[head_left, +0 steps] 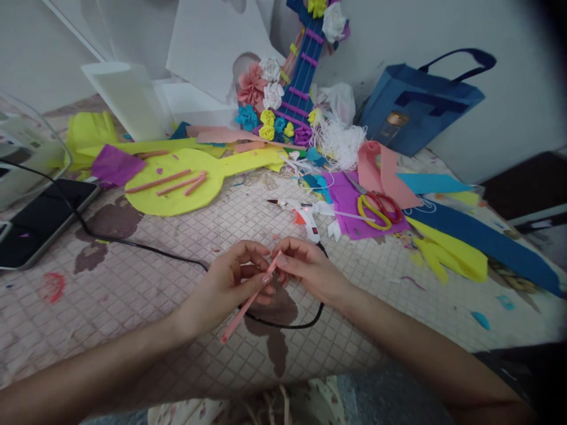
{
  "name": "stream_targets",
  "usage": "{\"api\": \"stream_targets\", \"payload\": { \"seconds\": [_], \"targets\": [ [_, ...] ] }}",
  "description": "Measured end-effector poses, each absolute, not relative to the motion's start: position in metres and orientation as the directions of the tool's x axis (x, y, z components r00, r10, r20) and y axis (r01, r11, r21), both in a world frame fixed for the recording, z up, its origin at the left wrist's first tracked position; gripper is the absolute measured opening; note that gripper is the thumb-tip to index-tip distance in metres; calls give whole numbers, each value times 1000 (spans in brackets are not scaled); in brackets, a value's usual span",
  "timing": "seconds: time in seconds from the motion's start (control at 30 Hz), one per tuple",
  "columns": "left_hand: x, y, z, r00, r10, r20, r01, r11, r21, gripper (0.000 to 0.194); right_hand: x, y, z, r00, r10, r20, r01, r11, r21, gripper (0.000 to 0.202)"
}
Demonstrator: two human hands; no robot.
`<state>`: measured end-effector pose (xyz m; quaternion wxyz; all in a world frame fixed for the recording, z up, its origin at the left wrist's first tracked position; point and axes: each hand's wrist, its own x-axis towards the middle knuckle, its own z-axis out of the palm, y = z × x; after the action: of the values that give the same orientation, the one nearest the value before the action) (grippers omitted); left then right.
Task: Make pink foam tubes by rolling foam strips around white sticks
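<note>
A thin pink rolled strip [241, 319] slants between my two hands, its lower end pointing toward me. My left hand [237, 280] pinches it around the middle. At its upper end, the fingers of my right hand [308, 268] close on the tip. Just beyond my hands lies a white glue gun [311, 219] with a small red light and a black cord. Several similar pink rolls [165, 180] rest on a yellow paddle-shaped cutout [177, 203] at the left.
Scissors [374, 209] with red and yellow handles lie on purple sheets [343, 221]. A blue flower-decorated guitar shape [305, 65] stands at the back, near a blue bag [416, 106]. A dark phone [44, 221] lies left. A black cord [146, 247] crosses the table.
</note>
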<state>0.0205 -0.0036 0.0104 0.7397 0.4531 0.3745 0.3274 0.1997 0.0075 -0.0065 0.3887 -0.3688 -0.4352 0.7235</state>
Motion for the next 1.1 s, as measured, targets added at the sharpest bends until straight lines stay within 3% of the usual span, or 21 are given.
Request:
{"api": "stream_targets", "payload": {
  "seconds": [0.57,1.0,1.1],
  "targets": [
    [20,-5,6,502,831,-238,-138,349,927,27,199,7,-6,-411,895,-174,-195,-273,-942,17],
    [18,0,8,533,755,-382,-45,476,878,24,200,4,-1,-306,951,-42,2,-43,-999,17],
    [18,-1,7,541,738,-404,-53,509,859,25,203,4,0,-305,952,29,138,75,-988,17]
  ]
}}
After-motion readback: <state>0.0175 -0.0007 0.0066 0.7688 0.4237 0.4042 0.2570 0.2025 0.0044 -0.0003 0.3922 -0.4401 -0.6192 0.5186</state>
